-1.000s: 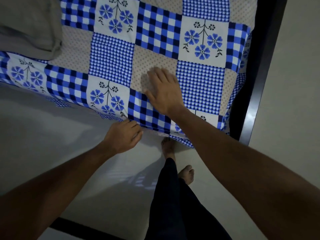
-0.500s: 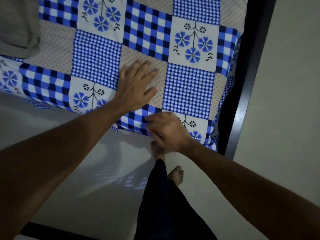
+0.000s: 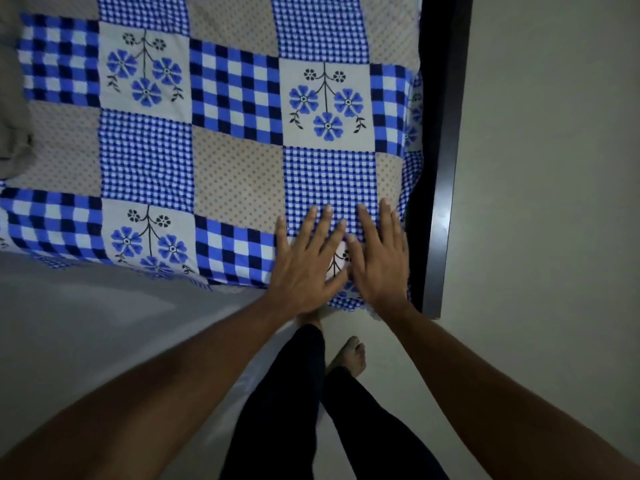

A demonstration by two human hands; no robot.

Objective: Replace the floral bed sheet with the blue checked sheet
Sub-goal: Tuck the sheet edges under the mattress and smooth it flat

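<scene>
At the bed's near corner:
Change: right hand (image 3: 379,261) has left the hem; both palms lie side by side.
Left hand (image 3: 304,268): fingers spread, flat.
Blue checked sheet (image 3: 239,133): covering mattress beside black frame (image 3: 446,168).

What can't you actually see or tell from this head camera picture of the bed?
- Head view: the sheet patch beneath the left hand and right hand is covered by them.
- The blue checked sheet is cut off by the top edge.
- The grey cloth is cut by the left edge; what it is cannot be told.
- No floral sheet shows.
</scene>
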